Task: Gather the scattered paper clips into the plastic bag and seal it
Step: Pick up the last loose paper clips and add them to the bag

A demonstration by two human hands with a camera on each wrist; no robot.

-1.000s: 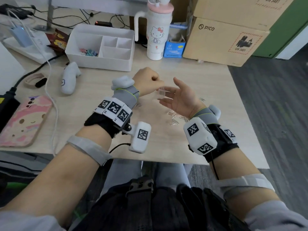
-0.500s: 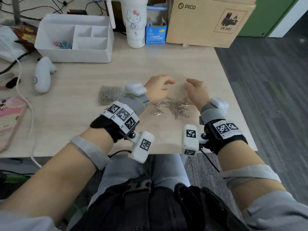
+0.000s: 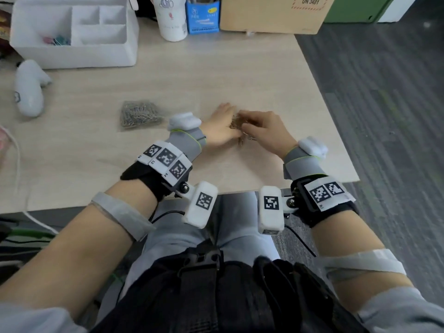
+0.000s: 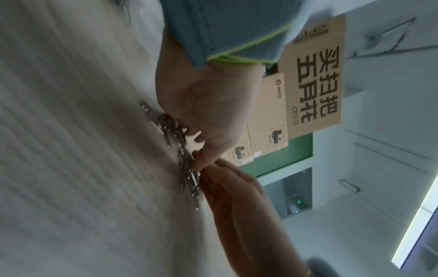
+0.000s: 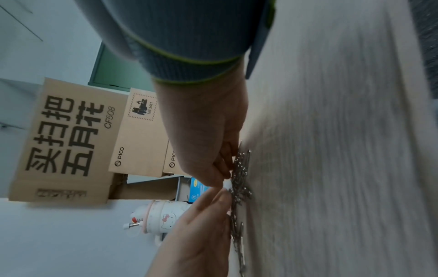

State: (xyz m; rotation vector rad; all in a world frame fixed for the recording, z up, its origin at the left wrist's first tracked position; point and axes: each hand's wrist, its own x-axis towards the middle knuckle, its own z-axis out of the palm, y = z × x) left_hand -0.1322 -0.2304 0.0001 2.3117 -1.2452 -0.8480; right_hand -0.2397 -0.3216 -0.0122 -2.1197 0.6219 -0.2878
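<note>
A heap of silver paper clips (image 3: pixel 241 140) lies on the wooden table (image 3: pixel 192 75), squeezed between my two hands. My left hand (image 3: pixel 219 128) stands on its edge left of the heap, fingers stretched against it. My right hand (image 3: pixel 266 131) arches over the heap from the right, fingertips touching the clips. The wrist views show the clips (image 4: pixel 182 155) (image 5: pixel 239 168) bunched between both hands' fingertips, with no clip lifted. A clear plastic bag (image 3: pixel 140 114) holding many clips lies flat to the left of my left hand, untouched.
A white organizer tray (image 3: pixel 72 54) and a white controller (image 3: pixel 30 90) sit at the back left. A tumbler (image 3: pixel 171 18), a blue box (image 3: pixel 203 15) and a cardboard box (image 3: pixel 271 13) line the back. The table's right edge (image 3: pixel 336 131) runs close to my right hand.
Both hands came down from mid-air to the table and drew together. The clips, spread out half a second ago, are now pushed into one tight heap between them.
</note>
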